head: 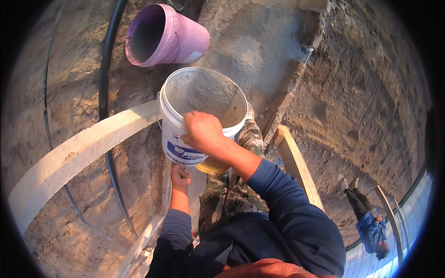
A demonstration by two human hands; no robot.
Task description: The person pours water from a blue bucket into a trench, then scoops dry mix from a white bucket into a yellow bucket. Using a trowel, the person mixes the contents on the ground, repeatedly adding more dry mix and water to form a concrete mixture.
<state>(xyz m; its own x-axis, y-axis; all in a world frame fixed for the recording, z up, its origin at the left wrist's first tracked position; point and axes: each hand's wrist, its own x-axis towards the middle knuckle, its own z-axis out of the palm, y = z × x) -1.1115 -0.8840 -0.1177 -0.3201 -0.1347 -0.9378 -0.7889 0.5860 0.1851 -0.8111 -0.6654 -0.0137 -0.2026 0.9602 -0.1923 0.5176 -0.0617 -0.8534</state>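
A white plastic bucket with grey wet mortar in it is held up in front of me, its mouth tilted away from my body. My right hand grips the near rim from above. At the bucket's lower edge, my left hand is closed against the bottom; its fingertips are partly hidden there. Below the bucket, a yellow round rim shows, partly covered by my right forearm. Beyond, a pink plastic bucket lies on its side, its dark mouth facing left.
A pale concrete beam runs to the left, crossed by a black pipe. Another beam is at right. A rough block edge borders the grey slab. A person in blue stands far off at lower right.
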